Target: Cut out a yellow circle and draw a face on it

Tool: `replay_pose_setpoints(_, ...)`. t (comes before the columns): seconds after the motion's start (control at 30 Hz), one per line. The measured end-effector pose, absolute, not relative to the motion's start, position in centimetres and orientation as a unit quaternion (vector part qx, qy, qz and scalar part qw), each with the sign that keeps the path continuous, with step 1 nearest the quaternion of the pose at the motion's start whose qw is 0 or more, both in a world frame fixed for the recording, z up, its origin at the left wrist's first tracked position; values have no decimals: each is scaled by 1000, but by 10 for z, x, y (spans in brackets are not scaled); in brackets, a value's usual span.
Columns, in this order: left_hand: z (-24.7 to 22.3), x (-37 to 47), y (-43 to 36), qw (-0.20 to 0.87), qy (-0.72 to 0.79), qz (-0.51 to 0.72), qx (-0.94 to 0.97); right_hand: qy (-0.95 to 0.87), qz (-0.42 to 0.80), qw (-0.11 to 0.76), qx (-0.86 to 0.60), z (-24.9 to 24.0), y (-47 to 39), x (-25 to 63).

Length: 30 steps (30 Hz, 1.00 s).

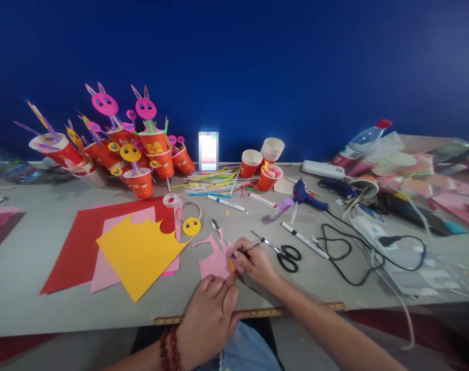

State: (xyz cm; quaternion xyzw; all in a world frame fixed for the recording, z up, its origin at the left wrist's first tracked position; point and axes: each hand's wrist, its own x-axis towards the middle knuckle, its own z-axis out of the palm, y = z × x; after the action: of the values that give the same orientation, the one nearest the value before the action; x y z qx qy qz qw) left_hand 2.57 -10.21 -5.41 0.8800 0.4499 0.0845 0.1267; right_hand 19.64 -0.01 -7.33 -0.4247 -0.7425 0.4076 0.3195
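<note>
My right hand [257, 262] is closed round a slim dark pen [245, 249], its tip low over an irregularly cut piece of pink paper [213, 263]. Bent fingers of my left hand [215, 304] press that paper against the table near its front edge. A small yellow paper piece [232, 265] lies on the pink sheet by my left fingertips, partly covered. Just right of my right hand rest black-handled scissors [288, 256], blades spread. Beyond the paper lie a yellow paper disc with two eyes [191, 226] and a small dark-and-silver object [214, 224].
Stacked red, pink and yellow sheets [141, 252] lie left. Decorated red cups [139, 183] crowd the back left; plain paper cups [251, 161] stand mid-back. Tape rolls [170, 200], markers [225, 202] and a purple glue stick [281, 208] lie between. A blue glue gun [307, 196] and cables [345, 252] occupy the right.
</note>
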Motion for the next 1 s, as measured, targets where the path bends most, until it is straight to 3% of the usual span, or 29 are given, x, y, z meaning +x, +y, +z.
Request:
replay_pose_setpoints(0.63,-56,26,-102,127,455,93,877,-738,408,330,-424,-79,-1,198)
replay_pose_setpoints(1.0,-54,22,-100,121,445,88,883,-685,399,416,-446,-75,-4,199)
